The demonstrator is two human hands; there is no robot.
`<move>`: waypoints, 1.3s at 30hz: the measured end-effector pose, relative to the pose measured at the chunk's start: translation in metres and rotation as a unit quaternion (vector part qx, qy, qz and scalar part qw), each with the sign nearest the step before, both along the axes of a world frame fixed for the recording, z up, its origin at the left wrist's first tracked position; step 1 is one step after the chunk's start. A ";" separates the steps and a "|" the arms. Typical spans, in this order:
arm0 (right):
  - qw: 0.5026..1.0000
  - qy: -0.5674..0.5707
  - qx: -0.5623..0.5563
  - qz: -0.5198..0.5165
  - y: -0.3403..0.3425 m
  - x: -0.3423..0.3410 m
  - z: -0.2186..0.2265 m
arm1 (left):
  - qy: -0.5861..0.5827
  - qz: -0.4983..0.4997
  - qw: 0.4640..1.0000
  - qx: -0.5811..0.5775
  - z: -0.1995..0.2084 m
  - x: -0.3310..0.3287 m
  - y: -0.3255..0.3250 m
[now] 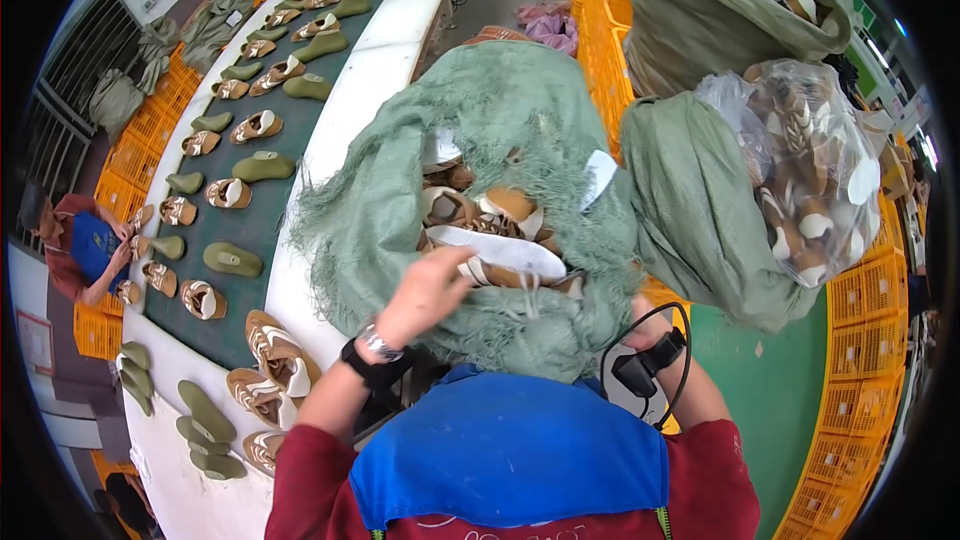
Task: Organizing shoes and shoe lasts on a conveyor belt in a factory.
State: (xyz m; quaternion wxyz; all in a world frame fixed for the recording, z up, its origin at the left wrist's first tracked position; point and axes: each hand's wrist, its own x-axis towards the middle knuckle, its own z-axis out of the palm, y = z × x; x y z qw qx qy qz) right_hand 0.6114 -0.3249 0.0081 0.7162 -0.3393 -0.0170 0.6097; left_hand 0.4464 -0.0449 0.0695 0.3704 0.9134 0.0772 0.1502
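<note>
A frayed green sack (400,150) stands in front of me, its mouth spread wide around several brown and white shoes. One shoe (505,252) lies on its side near the front of the mouth, its white sole turned up. At the near end of that shoe is my left hand (425,290), fingers curled against it and slightly blurred. My right hand (650,323) is at the sack's right edge, closed on the cloth; its fingertips are partly hidden. Another white sole (598,180) shows at the right of the opening.
On my left, a dark green conveyor belt (225,230) carries shoes and green shoe lasts (232,259). More shoes (275,355) and lasts sit on the white table (175,500). Full sacks (690,200), a clear bag of shoes (815,170) and orange crates (850,380) stand right. A co-worker (85,240) works across the belt.
</note>
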 end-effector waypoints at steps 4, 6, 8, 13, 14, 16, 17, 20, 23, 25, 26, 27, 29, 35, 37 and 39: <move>0.993 -0.105 0.038 0.037 0.009 0.014 0.008 | -0.105 -0.089 0.947 0.292 0.019 0.095 -0.025; 0.991 -0.126 0.018 0.046 0.013 0.023 0.015 | -0.104 -0.029 0.913 0.394 -0.002 0.133 -0.014; 0.987 -0.152 -0.006 0.053 0.016 0.038 0.024 | -0.029 -0.064 0.914 0.400 -0.027 0.168 0.019; 0.978 -0.190 -0.065 0.062 0.027 0.072 0.026 | 0.058 -0.002 0.993 -0.099 0.064 0.189 0.116; 0.974 -0.200 -0.075 0.072 0.033 0.075 0.029 | 0.012 -0.006 0.999 -0.051 0.081 0.183 0.132; 0.965 -0.236 -0.066 0.092 0.046 0.094 0.029 | 0.068 -0.027 0.997 0.011 0.127 0.182 0.132; 0.966 -0.234 -0.068 0.090 0.053 0.103 0.037 | 0.171 -0.042 0.984 0.023 0.167 0.183 0.117; 0.816 -0.496 -0.273 0.116 0.065 0.123 0.060 | 0.274 -0.139 0.944 0.121 0.230 0.184 0.104; 0.655 -0.736 -0.167 -0.017 0.094 0.102 0.133 | 0.292 -0.197 0.918 0.182 0.256 0.195 0.113; 0.622 -0.769 -0.065 -0.132 0.139 0.074 0.173 | 0.253 -0.270 0.866 0.336 0.248 0.196 0.113; 0.546 -0.819 -0.018 -0.178 0.161 0.069 0.183 | 0.227 -0.307 0.884 0.270 0.226 0.207 0.118; 0.396 -0.890 -0.042 -0.220 0.185 0.075 0.182 | 0.202 -0.346 0.893 0.204 0.215 0.216 0.115; 0.461 -0.878 -0.099 -0.080 0.217 0.110 0.161 | 0.267 -0.316 0.909 0.051 0.217 0.208 0.078; 0.889 -0.399 -0.029 -0.222 0.282 0.166 0.157 | -0.330 -0.068 0.914 0.227 0.189 0.156 0.150; 0.908 -0.350 -0.028 -0.229 0.289 0.183 0.141 | -0.223 -0.115 0.904 0.348 0.118 0.136 0.110; 0.949 -0.285 0.009 -0.133 0.303 0.183 0.136 | -0.195 -0.180 0.874 0.408 0.039 0.113 0.093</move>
